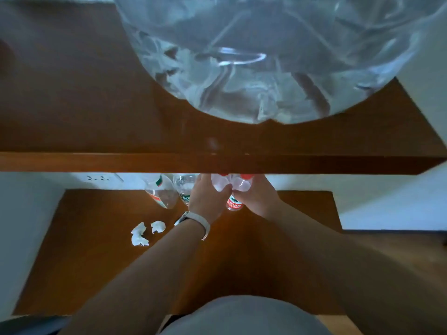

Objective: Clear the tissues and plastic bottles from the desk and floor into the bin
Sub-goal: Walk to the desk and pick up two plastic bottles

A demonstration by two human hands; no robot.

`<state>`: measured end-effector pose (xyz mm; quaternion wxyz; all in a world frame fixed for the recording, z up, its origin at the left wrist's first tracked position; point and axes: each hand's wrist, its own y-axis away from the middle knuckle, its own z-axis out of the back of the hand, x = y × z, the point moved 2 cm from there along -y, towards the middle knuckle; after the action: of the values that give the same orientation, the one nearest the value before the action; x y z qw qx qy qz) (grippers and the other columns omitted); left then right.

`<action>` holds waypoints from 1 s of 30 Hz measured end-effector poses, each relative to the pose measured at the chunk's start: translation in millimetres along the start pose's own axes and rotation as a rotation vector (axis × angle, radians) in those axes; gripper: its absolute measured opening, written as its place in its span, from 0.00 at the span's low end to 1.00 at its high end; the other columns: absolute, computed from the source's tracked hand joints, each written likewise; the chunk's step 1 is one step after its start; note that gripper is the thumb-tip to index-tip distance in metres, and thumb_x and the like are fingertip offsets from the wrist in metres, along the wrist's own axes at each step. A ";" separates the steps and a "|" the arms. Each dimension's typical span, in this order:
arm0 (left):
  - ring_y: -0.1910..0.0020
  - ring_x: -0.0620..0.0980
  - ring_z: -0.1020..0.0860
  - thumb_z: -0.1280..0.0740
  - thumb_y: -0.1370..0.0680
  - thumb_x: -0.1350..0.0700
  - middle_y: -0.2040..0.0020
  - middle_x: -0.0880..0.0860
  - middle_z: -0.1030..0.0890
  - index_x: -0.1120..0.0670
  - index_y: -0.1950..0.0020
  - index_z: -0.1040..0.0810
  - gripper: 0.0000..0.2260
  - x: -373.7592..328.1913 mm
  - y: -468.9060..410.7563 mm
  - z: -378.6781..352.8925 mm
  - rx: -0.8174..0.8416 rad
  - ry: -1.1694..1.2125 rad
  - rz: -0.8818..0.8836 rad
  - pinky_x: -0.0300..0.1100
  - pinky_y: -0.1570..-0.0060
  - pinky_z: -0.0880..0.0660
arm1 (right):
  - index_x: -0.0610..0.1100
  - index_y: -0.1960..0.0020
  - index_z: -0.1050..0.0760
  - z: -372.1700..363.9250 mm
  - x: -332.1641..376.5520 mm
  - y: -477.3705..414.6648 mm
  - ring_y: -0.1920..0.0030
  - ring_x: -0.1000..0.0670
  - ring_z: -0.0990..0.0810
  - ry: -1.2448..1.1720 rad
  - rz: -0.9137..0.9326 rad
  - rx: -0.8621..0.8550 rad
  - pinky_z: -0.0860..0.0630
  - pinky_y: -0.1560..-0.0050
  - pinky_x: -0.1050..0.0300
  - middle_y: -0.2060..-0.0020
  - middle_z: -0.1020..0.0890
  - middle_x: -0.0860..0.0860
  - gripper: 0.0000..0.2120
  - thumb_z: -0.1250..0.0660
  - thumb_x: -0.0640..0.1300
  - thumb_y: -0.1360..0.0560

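On the brown desk [290, 213], near the back wall, my left hand [205, 199] and my right hand [256, 197] each close around a clear plastic bottle with a red cap: one bottle [219, 183] in the left hand, another [242, 183] in the right. Their tops are partly hidden by the shelf edge above. Left of my hands lie two more bottles, a tilted one with a red label [160, 193] and an upright one with a green label [185, 188]. Two crumpled white tissues [139, 234] [158, 226] lie on the desk at the left.
A brown shelf [96, 117] runs across the view above the desk, its front edge overhanging the bottles. On it stands a bin lined with a clear plastic bag [266, 56]. A white wall socket [101, 178] sits behind the desk at the left.
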<state>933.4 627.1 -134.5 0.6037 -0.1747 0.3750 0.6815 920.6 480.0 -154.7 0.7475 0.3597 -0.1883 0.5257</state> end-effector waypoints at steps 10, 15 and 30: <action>0.41 0.50 0.24 0.29 0.26 0.45 0.38 0.49 0.24 0.47 0.30 0.32 0.26 13.2 14.7 -6.5 -0.019 0.000 -0.192 0.43 0.45 0.29 | 0.53 0.42 0.35 17.2 -11.6 36.2 0.50 0.55 0.23 -0.178 0.078 -0.126 0.28 0.54 0.65 0.52 0.25 0.60 0.26 0.24 0.50 0.33; 0.44 0.50 0.23 0.29 0.26 0.44 0.39 0.48 0.22 0.48 0.31 0.31 0.26 5.5 26.4 -16.6 -0.004 -0.010 -0.270 0.46 0.45 0.24 | 0.55 0.43 0.35 34.4 -28.0 63.3 0.53 0.58 0.23 -0.215 0.039 -0.189 0.26 0.54 0.65 0.51 0.23 0.58 0.23 0.25 0.50 0.31; 0.44 0.50 0.21 0.31 0.26 0.44 0.41 0.48 0.21 0.45 0.33 0.28 0.22 -97.6 121.0 -126.6 0.139 0.077 -0.415 0.53 0.43 0.22 | 0.57 0.56 0.32 159.5 -143.0 175.8 0.55 0.55 0.21 -0.356 0.021 -0.439 0.22 0.53 0.64 0.54 0.21 0.51 0.13 0.28 0.46 0.28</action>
<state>811.3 469.4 -114.0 0.7269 -0.2320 0.3998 0.5080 720.2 302.7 -82.4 0.7573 0.2738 -0.4298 0.4084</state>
